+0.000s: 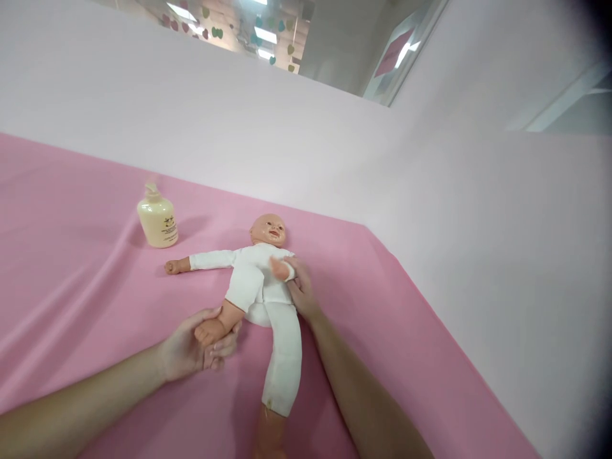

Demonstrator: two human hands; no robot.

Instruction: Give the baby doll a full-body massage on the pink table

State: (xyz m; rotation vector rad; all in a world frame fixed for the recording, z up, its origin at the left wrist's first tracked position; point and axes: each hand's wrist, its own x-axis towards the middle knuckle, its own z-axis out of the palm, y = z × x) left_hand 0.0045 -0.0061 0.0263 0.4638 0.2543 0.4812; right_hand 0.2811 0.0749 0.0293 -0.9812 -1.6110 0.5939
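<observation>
A baby doll (pixel 277 287) with a white cloth body lies face up on the pink cloth (pixel 95 287), its head towards the wall. My left hand (pixel 198 344) is wrapped round the doll's lower leg and foot on the left, and that leg is bent up and raised. At the doll's other side, my right hand (pixel 302 290) grips its arm by the white sleeve, with the doll's small hand folded over its chest. Some fingers of my right hand are hidden behind that arm. The doll's other arm stretches out to the left, and its other leg points towards me.
A pale yellow pump bottle (pixel 157 220) stands on the cloth, left of the doll's head. White walls (pixel 215 127) border the surface at the back and right. Above the back wall, a window (pixel 268 32) shows ceiling lights and heart-shaped decorations.
</observation>
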